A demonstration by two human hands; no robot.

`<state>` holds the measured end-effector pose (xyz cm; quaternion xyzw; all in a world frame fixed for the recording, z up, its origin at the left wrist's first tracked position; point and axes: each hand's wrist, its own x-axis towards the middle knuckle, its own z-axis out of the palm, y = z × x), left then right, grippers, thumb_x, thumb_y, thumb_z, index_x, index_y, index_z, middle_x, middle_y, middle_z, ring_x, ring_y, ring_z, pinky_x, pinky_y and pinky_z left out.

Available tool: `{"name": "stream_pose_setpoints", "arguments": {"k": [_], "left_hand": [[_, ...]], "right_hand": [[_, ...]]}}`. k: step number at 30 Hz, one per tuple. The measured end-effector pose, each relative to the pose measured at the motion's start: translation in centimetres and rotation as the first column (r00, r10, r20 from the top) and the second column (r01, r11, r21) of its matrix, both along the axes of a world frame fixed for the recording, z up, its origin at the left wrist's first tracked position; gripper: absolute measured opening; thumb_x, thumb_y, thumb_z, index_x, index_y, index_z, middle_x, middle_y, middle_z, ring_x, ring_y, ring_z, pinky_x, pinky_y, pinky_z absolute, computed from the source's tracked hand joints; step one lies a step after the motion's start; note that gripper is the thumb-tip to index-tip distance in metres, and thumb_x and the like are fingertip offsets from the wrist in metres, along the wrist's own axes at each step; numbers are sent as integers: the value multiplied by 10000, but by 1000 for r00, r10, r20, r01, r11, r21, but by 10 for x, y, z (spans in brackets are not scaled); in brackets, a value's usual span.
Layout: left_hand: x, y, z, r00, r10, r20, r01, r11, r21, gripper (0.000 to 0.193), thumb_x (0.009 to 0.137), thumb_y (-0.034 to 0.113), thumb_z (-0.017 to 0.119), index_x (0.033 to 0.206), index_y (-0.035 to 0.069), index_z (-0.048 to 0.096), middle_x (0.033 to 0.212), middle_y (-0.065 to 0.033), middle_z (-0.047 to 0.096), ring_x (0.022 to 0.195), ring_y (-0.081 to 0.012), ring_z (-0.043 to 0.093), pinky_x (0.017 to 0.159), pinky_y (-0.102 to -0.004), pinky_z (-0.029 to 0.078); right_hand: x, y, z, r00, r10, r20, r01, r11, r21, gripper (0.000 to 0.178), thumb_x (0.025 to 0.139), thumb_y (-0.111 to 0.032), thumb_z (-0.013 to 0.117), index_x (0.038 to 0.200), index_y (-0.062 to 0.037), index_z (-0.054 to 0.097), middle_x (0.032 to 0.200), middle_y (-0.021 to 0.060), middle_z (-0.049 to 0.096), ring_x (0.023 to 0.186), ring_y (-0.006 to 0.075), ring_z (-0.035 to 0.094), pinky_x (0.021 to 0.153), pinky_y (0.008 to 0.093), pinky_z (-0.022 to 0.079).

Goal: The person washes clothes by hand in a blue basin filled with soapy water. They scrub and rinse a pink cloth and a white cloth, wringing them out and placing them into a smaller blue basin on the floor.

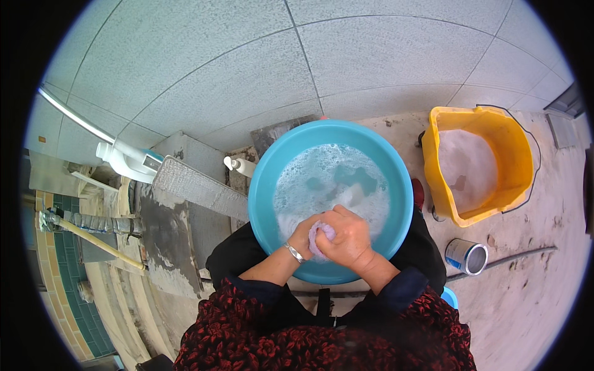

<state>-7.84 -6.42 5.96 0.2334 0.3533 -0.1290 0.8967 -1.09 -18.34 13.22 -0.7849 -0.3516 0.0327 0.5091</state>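
Over the near part of a round turquoise basin [401, 185], both of my hands are closed together on a bunched light purple cloth [321, 237]. My left hand [301, 237], with a silver bracelet at the wrist, grips it from the left. Wrapped round it from the right is my right hand [350, 238]. The basin holds cloudy, soapy water [309, 167] with white foam. A pale lump of what looks like wet fabric [352, 195] shows in the foam just beyond my hands. The cloth's lower part is hidden by my fingers.
To the right stands a yellow wheeled bucket [455, 213] with foamy liquid and a dark handle. A tin can [467, 256] lies near a dark hose [513, 257]. Left of the basin are a white pump bottle [240, 166] and a grey slab [201, 188]. A tiled wall [247, 68] rises beyond.
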Motion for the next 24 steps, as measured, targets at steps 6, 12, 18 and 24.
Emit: {"name": "stream_pose_setpoints", "arguments": {"k": [6,12,18,24], "left_hand": [[18,3,66,945,-288,-154,314,930,192,504,849,512,427,1106,87,506,984,-75,582,819,-179,608,720,-315,493],[-21,-4,73,880,-237,411,-150,683,715,390,801,221,558,1148,50,504,1117,-88,534,926,-200,567,813,-304,449],[-52,-60,143,725,-647,237,-521,-290,803,451,736,-39,559,1174,41,488,1320,-152,368,1152,-279,443,905,-331,408],[-93,-21,99,767,-641,-8,-328,-403,854,268,758,25,561,1025,43,584,1063,-130,576,983,-276,555,804,-352,453]], "right_hand": [[25,-8,10,977,-132,168,142,989,-48,185,630,-166,619,789,-95,556,757,90,530,669,289,561,559,363,466],[4,-51,-3,877,-148,-457,303,909,287,297,732,-131,601,999,-68,489,935,98,552,808,221,582,699,328,474],[-17,-153,47,364,546,-755,671,408,619,312,890,-258,475,1063,-4,532,996,127,615,869,232,605,806,357,485],[-80,-335,90,593,104,-798,777,187,601,339,887,-246,491,1114,6,504,1065,135,590,959,242,587,854,370,472]]}}
